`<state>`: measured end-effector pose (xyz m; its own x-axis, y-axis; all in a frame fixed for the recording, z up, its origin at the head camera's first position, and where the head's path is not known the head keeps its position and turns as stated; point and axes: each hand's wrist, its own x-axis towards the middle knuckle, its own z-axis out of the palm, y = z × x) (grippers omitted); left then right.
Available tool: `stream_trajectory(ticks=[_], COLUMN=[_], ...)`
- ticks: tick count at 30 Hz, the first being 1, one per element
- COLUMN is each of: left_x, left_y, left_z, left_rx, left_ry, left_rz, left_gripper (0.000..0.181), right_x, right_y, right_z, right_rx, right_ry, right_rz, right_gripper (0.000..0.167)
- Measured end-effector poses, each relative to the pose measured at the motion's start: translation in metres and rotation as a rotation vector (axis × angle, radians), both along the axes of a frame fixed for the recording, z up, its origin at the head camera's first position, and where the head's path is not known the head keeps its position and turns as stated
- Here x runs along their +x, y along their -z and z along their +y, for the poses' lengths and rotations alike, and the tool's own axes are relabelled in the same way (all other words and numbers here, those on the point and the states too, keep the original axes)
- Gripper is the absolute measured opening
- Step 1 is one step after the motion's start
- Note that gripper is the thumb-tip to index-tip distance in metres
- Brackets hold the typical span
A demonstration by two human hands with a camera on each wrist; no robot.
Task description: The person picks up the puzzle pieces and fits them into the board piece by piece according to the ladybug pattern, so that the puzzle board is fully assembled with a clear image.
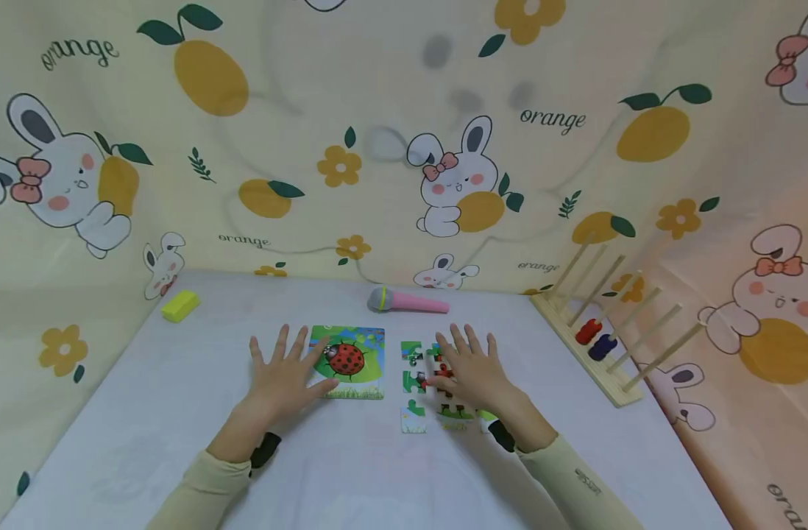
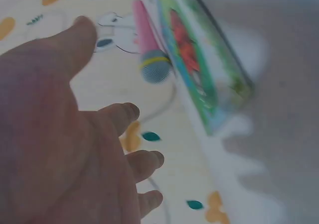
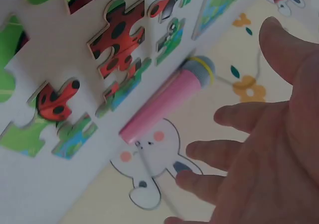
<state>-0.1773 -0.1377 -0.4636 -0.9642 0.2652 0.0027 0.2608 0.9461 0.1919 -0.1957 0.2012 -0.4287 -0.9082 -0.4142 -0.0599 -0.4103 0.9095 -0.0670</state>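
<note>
My left hand (image 1: pixel 280 383) has its fingers spread beside and partly over a square ladybug picture board (image 1: pixel 358 359), holding nothing. In the left wrist view the palm of that hand (image 2: pixel 75 134) shows empty. Over on the right, my right hand (image 1: pixel 477 372) spreads its fingers above loose jigsaw pieces (image 1: pixel 413 420) of a ladybug picture and hides some of them. The right wrist view shows several separate puzzle pieces (image 3: pixel 117 32) in red, black and green, with the fingers of my right hand (image 3: pixel 264 149) straight and apart from them.
A pink toy microphone (image 1: pixel 417 302) lies at the back of the white table (image 1: pixel 351 471). A yellow block (image 1: pixel 180 305) sits at the back left. On the right stands a wooden peg rack (image 1: pixel 592 357) with red beads (image 1: pixel 588 331) and dark blue beads (image 1: pixel 603 347).
</note>
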Motion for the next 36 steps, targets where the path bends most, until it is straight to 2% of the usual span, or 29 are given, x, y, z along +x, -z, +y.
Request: stream_trajectory(ticks=[4, 7, 10, 12, 15, 21, 31, 36], left_x=[-0.004, -0.009, -0.017, -0.023, -0.032, -0.045, -0.047, -0.048], left_y=[0.011, 0.019, 0.027, 0.031, 0.034, 0.034, 0.038, 0.043], left_z=[-0.015, -0.026, -0.036, -0.040, -0.044, -0.048, -0.054, -0.054], left_rx=[0.025, 0.063, 0.109, 0.146, 0.178, 0.147, 0.186, 0.202], left_ry=[0.011, 0.041, 0.071, 0.094, 0.122, 0.126, 0.139, 0.128], left_rz=[-0.038, -0.060, -0.074, -0.082, -0.096, -0.151, -0.152, -0.150], left_gripper=[0.083, 0.082, 0.081, 0.081, 0.083, 0.090, 0.101, 0.103], right_x=[-0.014, -0.027, -0.040, -0.048, -0.059, -0.080, -0.099, -0.103], right_y=[0.001, -0.001, -0.001, 0.001, 0.008, 0.018, 0.025, 0.031], right_z=[-0.006, -0.011, -0.016, -0.019, -0.023, -0.032, -0.035, -0.035], right_rx=[-0.102, -0.275, -0.468, -0.549, -0.585, -0.603, -0.581, -0.666], right_ry=[-0.084, -0.153, -0.161, -0.143, -0.118, -0.136, -0.195, -0.229], right_rz=[0.015, -0.005, -0.113, -0.189, -0.260, -0.347, -0.495, -0.534], right_gripper=[0.073, 0.064, 0.056, 0.055, 0.054, 0.055, 0.050, 0.050])
